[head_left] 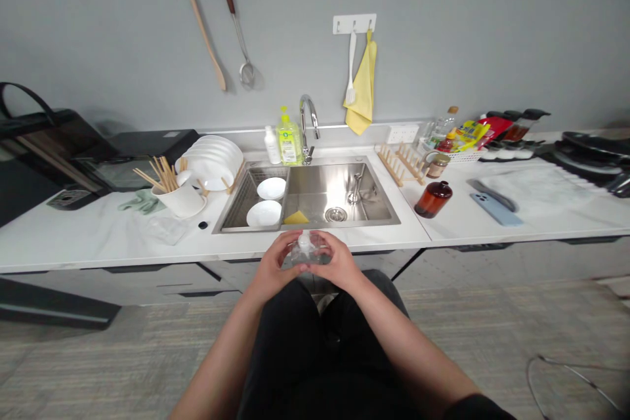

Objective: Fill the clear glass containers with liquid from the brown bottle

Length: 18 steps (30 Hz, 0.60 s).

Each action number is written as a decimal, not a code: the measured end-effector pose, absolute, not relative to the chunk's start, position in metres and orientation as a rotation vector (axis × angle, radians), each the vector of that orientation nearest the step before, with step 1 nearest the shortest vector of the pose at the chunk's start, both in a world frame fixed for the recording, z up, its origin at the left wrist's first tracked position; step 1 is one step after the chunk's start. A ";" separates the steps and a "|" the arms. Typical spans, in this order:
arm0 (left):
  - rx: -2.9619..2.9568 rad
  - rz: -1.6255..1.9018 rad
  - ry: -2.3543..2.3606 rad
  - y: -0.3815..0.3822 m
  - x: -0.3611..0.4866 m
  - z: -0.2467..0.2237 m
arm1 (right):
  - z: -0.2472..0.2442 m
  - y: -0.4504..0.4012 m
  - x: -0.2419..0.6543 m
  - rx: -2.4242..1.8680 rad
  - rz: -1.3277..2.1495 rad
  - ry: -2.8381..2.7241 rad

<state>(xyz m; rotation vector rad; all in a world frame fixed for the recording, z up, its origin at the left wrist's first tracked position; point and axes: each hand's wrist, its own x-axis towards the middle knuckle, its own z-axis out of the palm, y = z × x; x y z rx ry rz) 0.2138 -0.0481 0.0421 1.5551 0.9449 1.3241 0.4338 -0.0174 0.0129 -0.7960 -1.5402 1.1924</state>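
Between my two hands is a small clear bottle [305,251] with a whitish top, held in front of the counter edge above my lap. My left hand [276,266] wraps its left side and my right hand [339,264] its right side, with fingers and thumbs closed around it. The bottle's lower part is partly hidden by the fingers. Just beyond it lies the steel sink [319,187], with two white bowls [264,214] in its left part and a yellow cloth [296,217] beside them.
Dish soap [289,141] and a white bottle [272,145] stand by the faucet [309,121]. At left are a plate rack with white plates [211,164] and a holder of chopsticks [177,200]. An amber bottle [433,199] and a phone [496,209] lie to the right.
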 end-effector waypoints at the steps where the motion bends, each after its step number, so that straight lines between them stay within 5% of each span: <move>1: 1.516 1.325 0.962 -0.049 0.209 0.037 | 0.012 -0.018 0.430 -0.785 1.227 -1.561; 5: 1.348 1.410 1.164 -0.048 0.175 0.024 | 0.009 -0.017 0.418 -0.724 1.329 -1.647; 11: 1.064 1.875 1.891 -0.041 0.071 0.033 | 0.000 0.010 0.443 -0.910 1.034 -1.756; 18: 0.846 1.700 2.478 -0.040 -0.031 0.012 | -0.011 0.055 0.499 -1.163 0.842 -1.631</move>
